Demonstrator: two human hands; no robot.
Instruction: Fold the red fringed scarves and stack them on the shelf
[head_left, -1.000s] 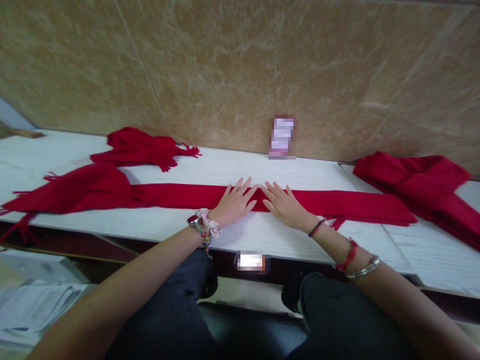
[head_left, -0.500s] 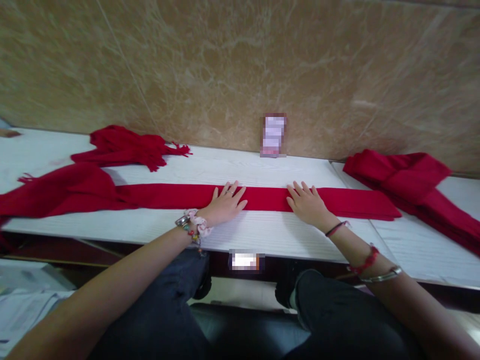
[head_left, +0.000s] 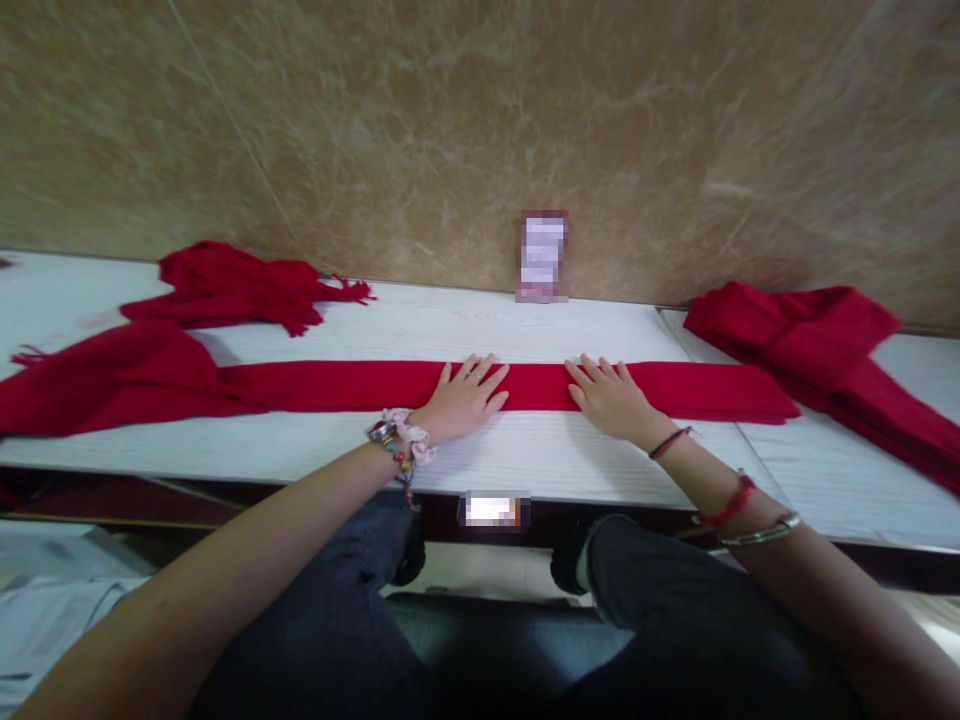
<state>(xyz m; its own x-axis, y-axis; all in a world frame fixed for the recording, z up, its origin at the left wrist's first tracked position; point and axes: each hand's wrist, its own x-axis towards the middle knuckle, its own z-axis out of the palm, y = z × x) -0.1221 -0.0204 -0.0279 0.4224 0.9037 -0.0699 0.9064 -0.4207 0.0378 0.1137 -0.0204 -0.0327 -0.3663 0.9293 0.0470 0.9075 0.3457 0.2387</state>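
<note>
A long folded red scarf (head_left: 352, 386) runs across the white table (head_left: 465, 465), narrow and flat in the middle and right, looser and bunched at the left. My left hand (head_left: 466, 396) lies on it with fingers spread, just left of centre. To the right, my right hand (head_left: 606, 393) rests on the same strip, fingers apart, palm down. A short stretch of red cloth shows between the two hands. Neither hand grips anything.
Another red scarf (head_left: 240, 285) with fringe lies crumpled at the back left. At the right is a folded red scarf (head_left: 802, 330). A blurred phone-like object (head_left: 542, 255) leans against the marble wall (head_left: 450, 130). Papers (head_left: 52, 620) sit at lower left.
My left hand has shifted slightly right along the scarf, so the hands are a little closer together. The view has tilted slightly, and the scarves keep their layout.
</note>
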